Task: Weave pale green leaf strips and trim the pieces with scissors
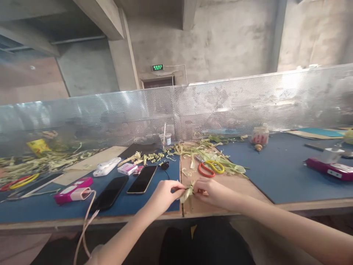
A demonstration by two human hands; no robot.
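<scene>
A small pale green piece of husk (188, 193) hangs between my two hands, just above the front edge of the brown board (228, 187). My left hand (168, 192) pinches it from the left, thumb and forefinger together. From the right, the fingers of my right hand (208, 189) are closed on its knotted top. Just beyond my hands lie scissors (207, 169) with one red and one yellow handle, beside a heap of loose husk strips (220, 159). Several small knotted husk pieces (154, 158) lie on the blue mat further left.
Two dark phones (110, 193), a pink-and-white device (72, 191) with a cable, and a white power strip (107, 166) lie left. A plastic cup (166, 140) and a jar (260, 136) stand near the perforated metal screen (132, 117). Another pink device (331, 169) lies right.
</scene>
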